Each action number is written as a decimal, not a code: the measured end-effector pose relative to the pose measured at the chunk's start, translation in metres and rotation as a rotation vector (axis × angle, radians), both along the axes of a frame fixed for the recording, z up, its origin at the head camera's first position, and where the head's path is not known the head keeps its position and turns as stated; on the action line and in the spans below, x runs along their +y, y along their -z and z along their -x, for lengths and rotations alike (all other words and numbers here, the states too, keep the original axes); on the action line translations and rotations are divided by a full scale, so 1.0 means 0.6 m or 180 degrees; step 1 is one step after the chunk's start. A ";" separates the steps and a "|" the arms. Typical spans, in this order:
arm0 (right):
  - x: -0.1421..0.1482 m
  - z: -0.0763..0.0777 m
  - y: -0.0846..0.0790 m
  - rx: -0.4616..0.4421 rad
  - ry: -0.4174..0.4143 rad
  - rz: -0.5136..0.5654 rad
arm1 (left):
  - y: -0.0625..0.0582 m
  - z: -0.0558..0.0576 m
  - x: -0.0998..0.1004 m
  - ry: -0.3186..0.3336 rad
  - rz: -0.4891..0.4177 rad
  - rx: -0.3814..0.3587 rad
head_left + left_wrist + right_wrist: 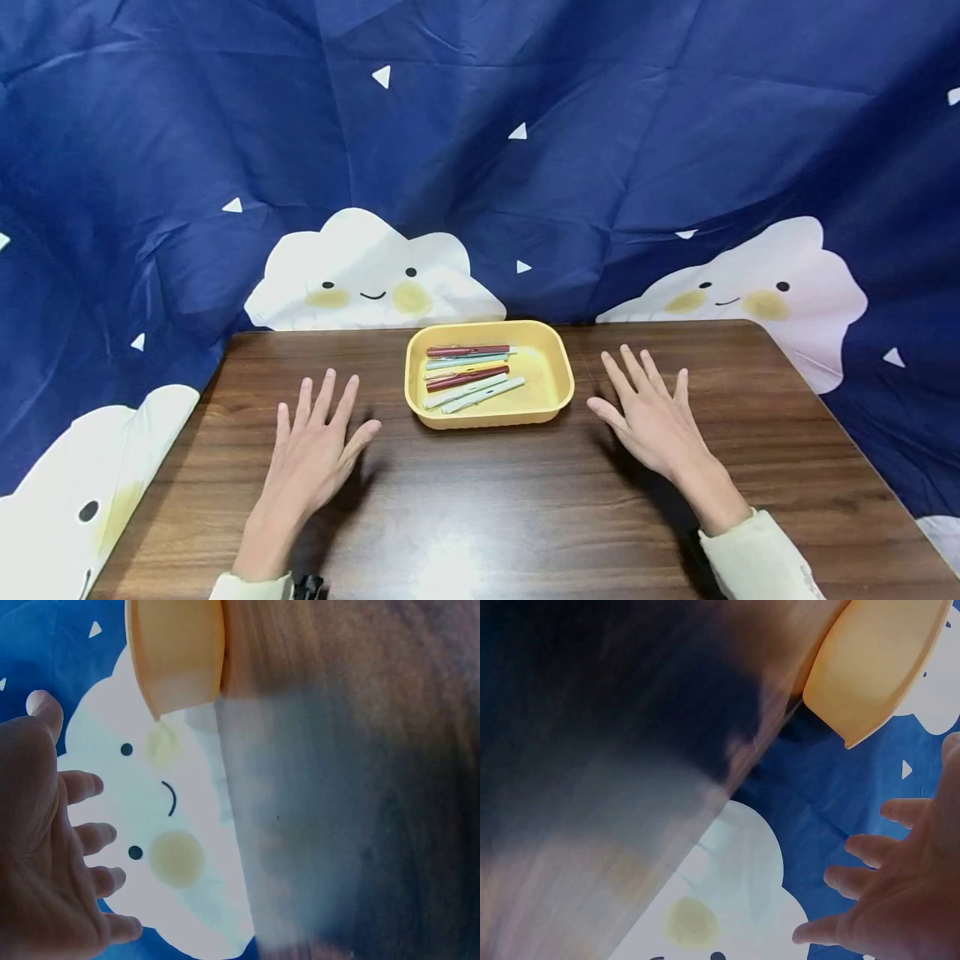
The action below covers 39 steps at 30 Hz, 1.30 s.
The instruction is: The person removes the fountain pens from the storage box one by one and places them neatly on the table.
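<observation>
A yellow tray (543, 404) stands near the back edge of the table, between the two hands. Inside it lie several pens side by side: a dark red pen (468, 351), a light blue one (467, 362), a yellow one, another dark red one, and pale green ones such as the front pen (483, 395). To the tray's left my left hand (309, 462) is held palm down with fingers spread, holding nothing. My right hand (656, 421), likewise spread and bare, is to the right, its thumb nearest the tray. Both wrist views show the tray's side wall (180, 656).
The brown wooden table (495, 483) has a bright glare spot at its front. Behind it hangs a dark blue cloth (480, 167) printed with white clouds and small triangles. A black item (307, 587) shows by the left cuff.
</observation>
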State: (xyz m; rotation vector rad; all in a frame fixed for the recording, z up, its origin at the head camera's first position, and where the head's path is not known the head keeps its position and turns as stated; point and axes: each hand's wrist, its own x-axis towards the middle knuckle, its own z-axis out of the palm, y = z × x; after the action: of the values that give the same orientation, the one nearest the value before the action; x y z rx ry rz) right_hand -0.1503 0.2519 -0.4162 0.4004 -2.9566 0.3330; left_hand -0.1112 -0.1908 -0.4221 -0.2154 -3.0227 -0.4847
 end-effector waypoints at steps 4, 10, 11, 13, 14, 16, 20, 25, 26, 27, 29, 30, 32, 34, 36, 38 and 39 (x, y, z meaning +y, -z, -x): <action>0.001 0.001 -0.005 0.0037 0.0000 0.0028 | 0.000 0.001 -0.001 0.0002 -0.0011 -0.0001; 0.004 0.004 -0.018 0.0119 0.0021 0.0105 | -0.005 0.006 0.000 0.0010 -0.0053 0.0056; 0.004 0.004 -0.019 0.0106 0.0031 0.0111 | -0.006 0.007 0.001 0.0014 -0.0058 0.0056; 0.004 0.003 -0.020 0.0075 0.0043 0.0121 | -0.006 0.007 0.002 0.0016 -0.0061 0.0055; 0.004 0.003 -0.021 0.0060 0.0046 0.0126 | -0.006 0.007 0.002 0.0016 -0.0066 0.0061; 0.004 0.001 -0.021 0.0043 0.0045 0.0140 | -0.006 0.008 0.003 0.0016 -0.0065 0.0060; 0.004 0.001 -0.022 0.0065 0.0037 0.0224 | -0.004 0.008 0.006 0.0007 -0.0119 0.0050; 0.000 0.005 -0.025 0.0183 0.0022 0.0329 | -0.002 0.010 0.011 -0.0021 -0.0249 0.0011; -0.002 0.007 -0.025 0.0224 0.0008 0.0351 | -0.002 0.010 0.013 -0.0027 -0.0279 0.0009; -0.004 0.008 -0.026 0.0263 -0.0003 0.0375 | -0.002 0.011 0.014 -0.0029 -0.0315 0.0008; -0.008 0.010 -0.027 0.0335 -0.0023 0.0423 | -0.001 0.012 0.017 -0.0033 -0.0392 -0.0003; -0.010 0.011 -0.027 0.0364 -0.0028 0.0447 | -0.001 0.013 0.019 -0.0034 -0.0418 -0.0006; -0.013 0.013 -0.028 0.0421 -0.0037 0.0479 | 0.000 0.015 0.022 -0.0034 -0.0463 -0.0012; -0.017 0.015 -0.031 0.0450 -0.0036 0.0505 | 0.001 0.016 0.024 -0.0038 -0.0499 -0.0011; -0.020 0.018 -0.033 0.0452 -0.0036 0.0521 | 0.002 0.017 0.025 -0.0045 -0.0521 -0.0015; -0.023 0.019 -0.035 0.0431 -0.0037 0.0545 | 0.003 0.018 0.026 -0.0051 -0.0549 -0.0020; -0.024 0.019 -0.036 0.0409 -0.0037 0.0557 | 0.004 0.018 0.027 -0.0053 -0.0563 -0.0022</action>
State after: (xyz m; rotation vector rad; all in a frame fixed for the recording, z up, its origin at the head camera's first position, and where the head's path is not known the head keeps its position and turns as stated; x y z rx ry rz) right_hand -0.1618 0.2374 -0.3945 0.4007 -2.7735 0.5410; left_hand -0.1221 -0.1748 -0.4243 -0.1774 -2.9630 -0.7477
